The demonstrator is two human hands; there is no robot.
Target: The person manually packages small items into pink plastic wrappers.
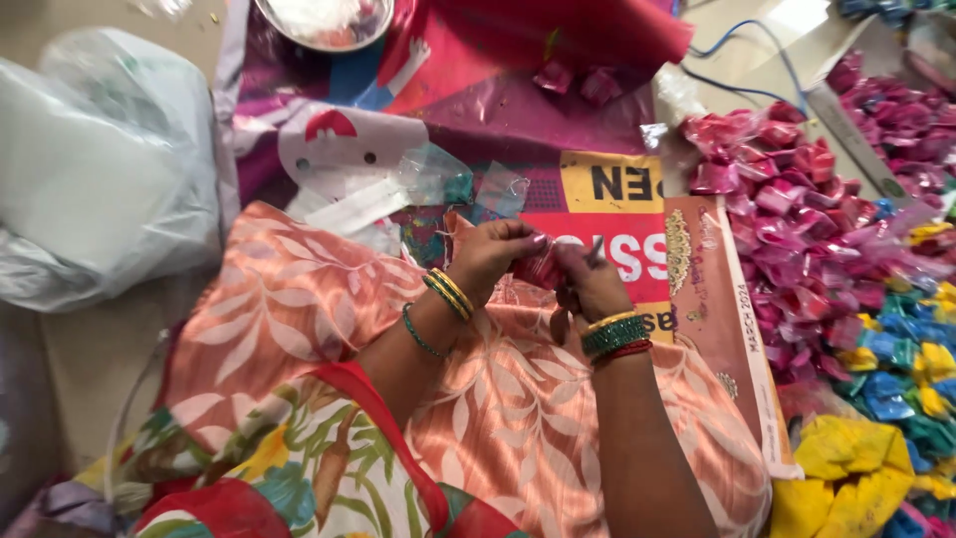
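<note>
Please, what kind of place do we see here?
Probably a home floor used for hand packing. The left hand and right hand fold a small pink packet over printed paper sheets, beside a heap of pink wrapped packets.

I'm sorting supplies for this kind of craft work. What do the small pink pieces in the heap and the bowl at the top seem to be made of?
The pink pieces look like thin glossy foil or plastic film: they crinkle and catch bright highlights. The one pinched between the left hand and right hand looks the same. The bowl appears to be polished metal, probably steel, given its shiny silver rim.
</note>
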